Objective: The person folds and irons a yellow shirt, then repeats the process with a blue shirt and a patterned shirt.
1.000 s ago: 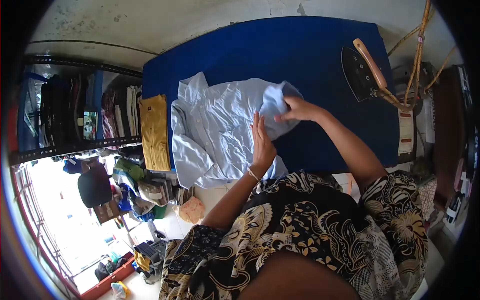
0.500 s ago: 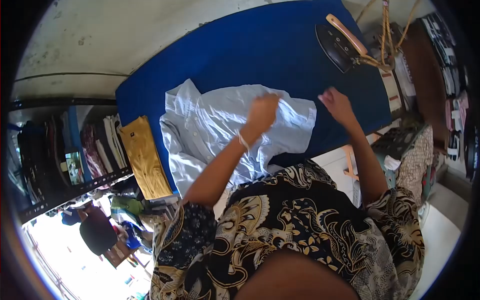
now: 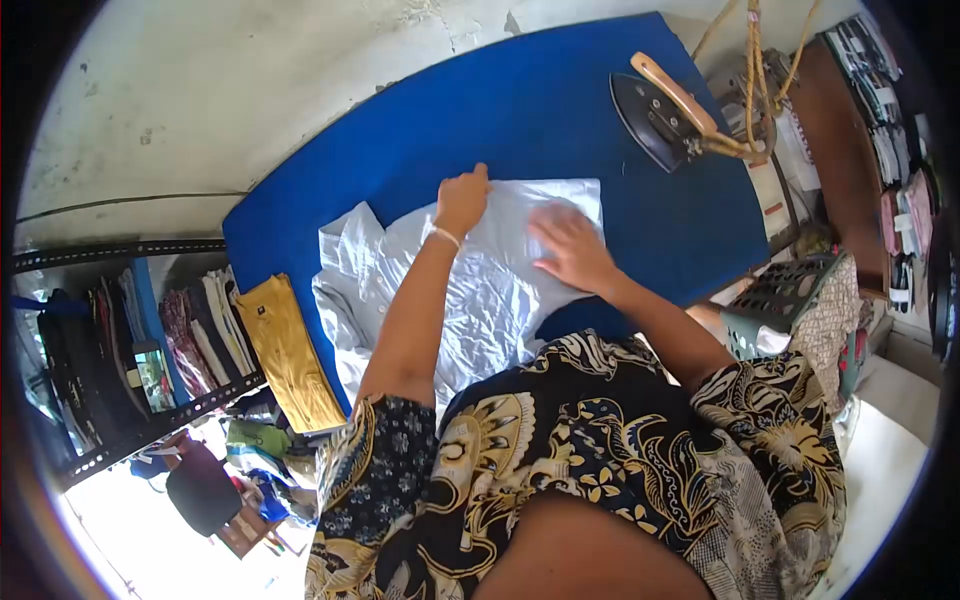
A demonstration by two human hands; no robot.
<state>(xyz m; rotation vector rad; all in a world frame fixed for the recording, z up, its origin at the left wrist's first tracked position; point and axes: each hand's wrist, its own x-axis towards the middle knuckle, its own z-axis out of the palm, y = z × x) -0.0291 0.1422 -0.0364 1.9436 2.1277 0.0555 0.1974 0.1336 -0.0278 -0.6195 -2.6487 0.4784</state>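
Note:
A light blue button-up shirt [image 3: 480,290] lies on the blue-covered ironing table [image 3: 520,95], its sleeve spread flat toward the right and its body still wrinkled. My left hand [image 3: 463,203] is closed at the shirt's upper edge, fingers curled on the cloth there and a bracelet round the wrist. On the sleeve, my right hand [image 3: 573,247] rests palm down with its fingers stretched out, slightly blurred. A black iron [image 3: 660,110] with a wooden handle lies farther back on the right, apart from both hands.
Folded mustard trousers [image 3: 288,350] lie at the table's left edge, beside a shelf of folded clothes [image 3: 190,330]. Cords [image 3: 755,90] hang near the iron. A dark green basket [image 3: 770,300] stands right of the table, and a wall [image 3: 250,90] runs behind it.
My right hand has moved left from beside the shirt onto its sleeve. My left hand has shifted left and up to the cloth's edge. The sleeve now lies flatter and squarer.

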